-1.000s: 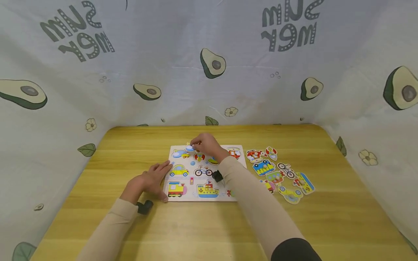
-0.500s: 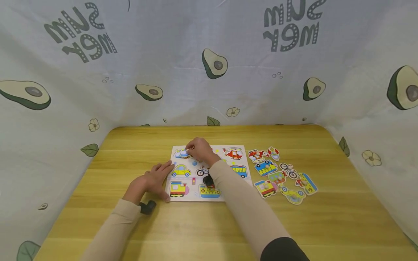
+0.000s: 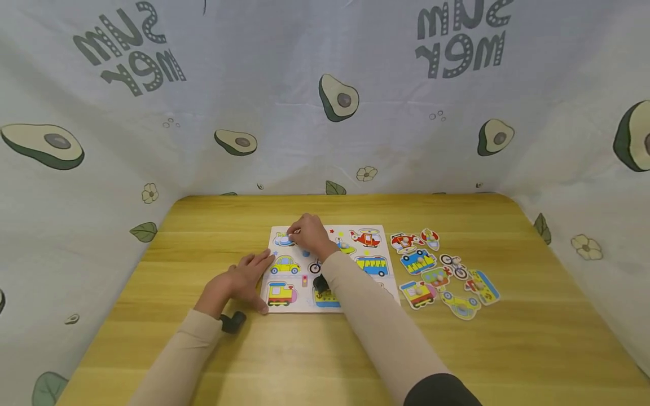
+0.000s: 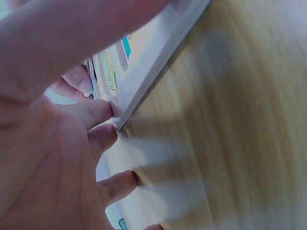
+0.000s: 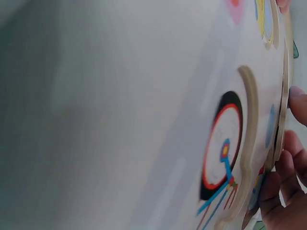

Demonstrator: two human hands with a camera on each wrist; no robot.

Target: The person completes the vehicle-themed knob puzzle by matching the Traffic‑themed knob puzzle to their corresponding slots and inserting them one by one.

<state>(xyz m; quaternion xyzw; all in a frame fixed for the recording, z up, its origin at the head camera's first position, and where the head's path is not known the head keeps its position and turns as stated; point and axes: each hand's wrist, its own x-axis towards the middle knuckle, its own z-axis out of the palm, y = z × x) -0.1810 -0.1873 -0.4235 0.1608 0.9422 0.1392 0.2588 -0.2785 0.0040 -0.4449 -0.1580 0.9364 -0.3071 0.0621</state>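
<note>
A white wooden puzzle board (image 3: 303, 301) with printed vehicle recesses lies on the table. My right hand (image 3: 311, 234) pinches a blue-and-yellow airplane puzzle piece (image 3: 282, 241) over the board's upper-left recess. In the right wrist view, the edge of this piece (image 5: 280, 132) lies low over the board, close to the fingertips. My left hand (image 3: 237, 285) rests along the board's left side, thumb at the near corner. Seen from the left wrist, spread fingers (image 4: 103, 139) reach the board's edge (image 4: 153, 79), some touching the table. The right forearm covers part of the board's lower right.
Right of the board lie several loose knobbed pieces, among them a helicopter (image 3: 404, 242), a blue bus (image 3: 418, 261), a bicycle (image 3: 453, 266), a train (image 3: 417, 294) and a yellow car (image 3: 460, 304). An avocado-print cloth (image 3: 284, 152) hangs behind the wooden table (image 3: 325, 361).
My right hand has moved slightly left and lowered the airplane piece from the board's far edge onto the upper-left recess. The left hand keeps its place on the board's side.
</note>
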